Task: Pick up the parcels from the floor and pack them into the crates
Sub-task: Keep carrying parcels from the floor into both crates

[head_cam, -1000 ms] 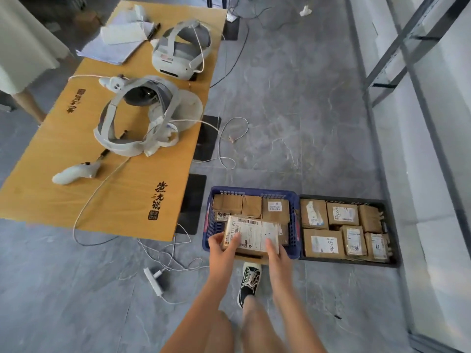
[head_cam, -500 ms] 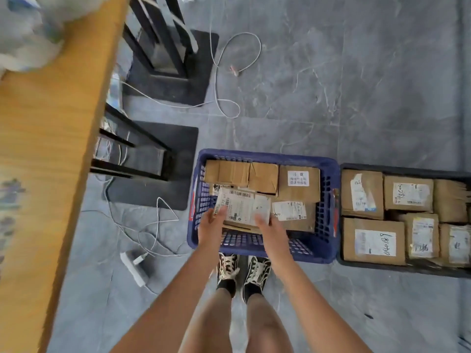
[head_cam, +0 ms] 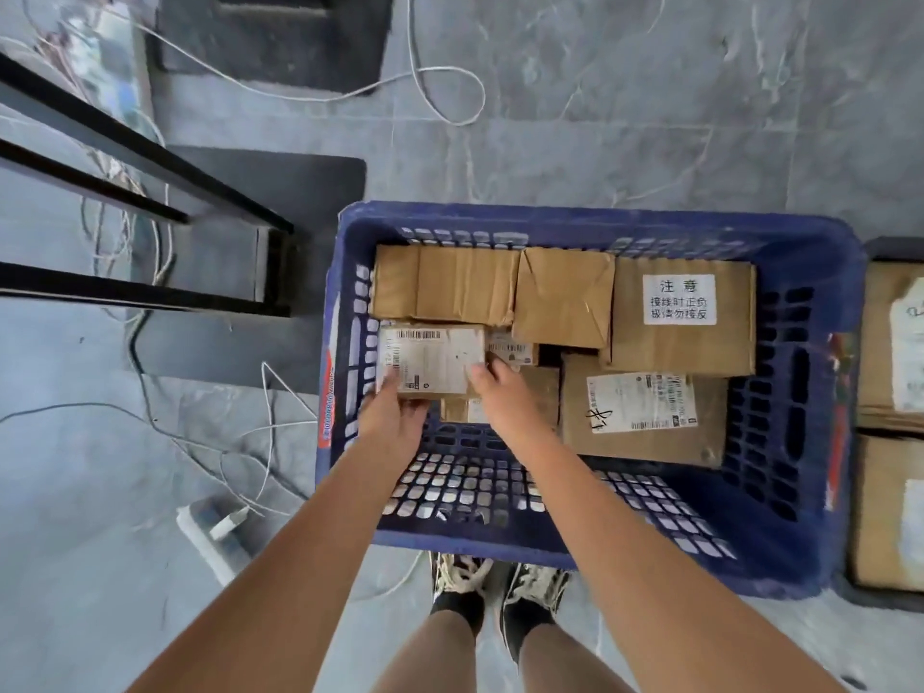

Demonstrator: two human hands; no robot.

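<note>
A blue plastic crate (head_cam: 800,232) stands on the floor in front of my feet, with several brown cardboard parcels along its far and right sides. Both my hands reach inside it and hold a small parcel with a white barcode label (head_cam: 430,357) at the crate's left wall. My left hand (head_cam: 395,417) grips its near left edge, thumb on top. My right hand (head_cam: 500,392) pinches its right edge. Behind it lies a plain brown parcel (head_cam: 445,285); to the right sits a labelled parcel (head_cam: 645,407). The near part of the crate floor is bare mesh.
A black crate (head_cam: 895,245) packed with parcels adjoins the blue crate on the right. Black table legs (head_cam: 150,157) and their base plates stand at the left. White cables (head_cam: 440,92) and a power strip (head_cam: 210,535) lie on the grey floor.
I have bent down closer over the blue crate. The labelled parcel in both hands went from above the crate's near edge down inside it, against the left wall.
</note>
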